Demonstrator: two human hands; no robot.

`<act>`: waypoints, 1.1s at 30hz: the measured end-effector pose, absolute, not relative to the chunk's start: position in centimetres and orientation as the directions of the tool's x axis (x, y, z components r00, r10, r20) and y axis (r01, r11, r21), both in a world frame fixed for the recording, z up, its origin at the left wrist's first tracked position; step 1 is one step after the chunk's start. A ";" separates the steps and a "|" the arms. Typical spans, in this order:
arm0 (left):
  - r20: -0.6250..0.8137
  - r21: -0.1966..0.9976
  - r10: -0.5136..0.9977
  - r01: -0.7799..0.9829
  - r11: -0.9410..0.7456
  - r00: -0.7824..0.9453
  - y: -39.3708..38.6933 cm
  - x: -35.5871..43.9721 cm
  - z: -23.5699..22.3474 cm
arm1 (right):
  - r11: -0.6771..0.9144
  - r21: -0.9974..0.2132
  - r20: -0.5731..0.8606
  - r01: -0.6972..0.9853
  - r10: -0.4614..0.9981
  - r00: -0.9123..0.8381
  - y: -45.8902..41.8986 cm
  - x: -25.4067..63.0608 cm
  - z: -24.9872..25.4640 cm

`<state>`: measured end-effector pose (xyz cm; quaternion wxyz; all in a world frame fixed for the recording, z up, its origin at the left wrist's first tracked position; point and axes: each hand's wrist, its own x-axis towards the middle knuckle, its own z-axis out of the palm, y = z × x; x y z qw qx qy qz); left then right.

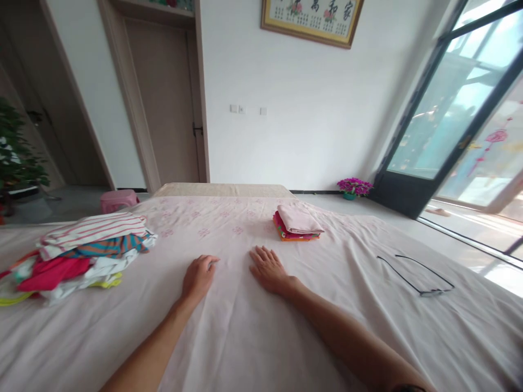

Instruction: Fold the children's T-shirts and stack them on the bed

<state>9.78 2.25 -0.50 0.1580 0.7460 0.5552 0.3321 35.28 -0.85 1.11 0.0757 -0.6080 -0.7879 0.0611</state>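
My left hand (200,276) rests on the pale pink sheet (232,332), its fingers loosely bent and apart, with nothing in it. Flat on the same sheet lies my right hand (269,270), fingers stretched out and holding nothing. Just beyond the right hand sits a small stack of folded cloth, a light pink piece (300,219) on top of red and orange ones (288,233). To the left of my left hand is a loose heap of clothes, with a red-striped white garment (93,231), a blue and orange striped one (110,246) and a red one (57,273).
Eyeglasses (435,292) lie with temples unfolded on the sheet at the right. Beyond the sheet stand a pink stool (118,200), a pot of magenta flowers (354,187) and a glass door (429,130). A leafy plant (20,149) is at the far left.
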 end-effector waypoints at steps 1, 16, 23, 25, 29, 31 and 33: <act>0.324 0.602 0.932 0.725 -0.333 0.159 2.2 9.9 -0.4 | 0.245 -0.172 0.060 0.954 0.969 -0.238 -0.9 35.0 0.8; 0.373 0.691 0.928 0.672 -0.267 -0.015 2.5 9.9 -1.0 | 0.244 -0.145 0.209 0.959 0.955 -0.211 -0.8 34.9 0.3; 0.495 0.637 0.856 0.732 -0.242 -0.148 3.5 4.0 1.8 | 0.243 -0.155 0.226 0.958 0.952 -0.205 -0.8 34.9 0.4; 0.541 0.609 0.815 0.765 -0.209 -0.208 3.8 0.1 4.2 | 0.239 -0.152 0.226 0.959 0.953 -0.202 -0.7 34.9 0.2; 0.589 0.621 0.685 0.782 -0.045 -0.429 4.4 -8.4 8.9 | 0.242 -0.146 0.233 0.959 0.951 -0.205 -0.4 35.0 0.0; 0.564 0.662 0.606 0.746 0.076 -0.561 4.8 -12.0 10.2 | 0.244 -0.144 0.235 0.959 0.950 -0.206 -0.3 35.0 0.0; 0.510 0.693 0.565 0.699 0.177 -0.649 5.2 -14.9 10.7 | 0.242 -0.146 0.233 0.959 0.951 -0.204 -0.3 35.0 0.0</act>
